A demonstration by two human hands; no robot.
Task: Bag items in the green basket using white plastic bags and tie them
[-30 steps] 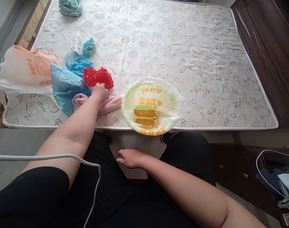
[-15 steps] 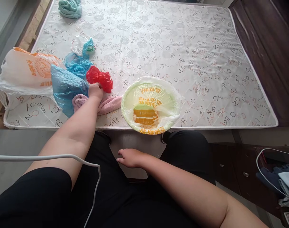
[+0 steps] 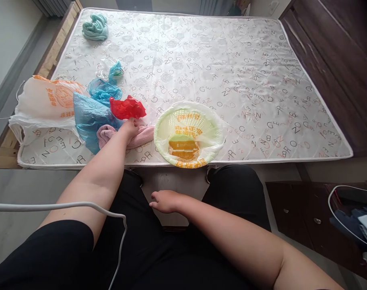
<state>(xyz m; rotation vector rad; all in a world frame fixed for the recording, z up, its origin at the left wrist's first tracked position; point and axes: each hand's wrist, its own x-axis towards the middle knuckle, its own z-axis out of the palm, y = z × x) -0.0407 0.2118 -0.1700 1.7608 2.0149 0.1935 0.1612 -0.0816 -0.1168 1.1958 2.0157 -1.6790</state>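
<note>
Mattress (image 3: 219,80) | left grip (image 3: 129,128) on pink towel (image 3: 139,137) (lying sideways), closure unclear | right grip (image 3: 165,201) empty

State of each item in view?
left hand, resting on the towel
right hand, empty, above the lap
pink towel, crumpled
red plastic bag, crumpled
blue plastic bag, slack
white carrier bag, slack
round basket, plastic-wrapped, holding a yellow packet
teal cloth, bunched
</note>
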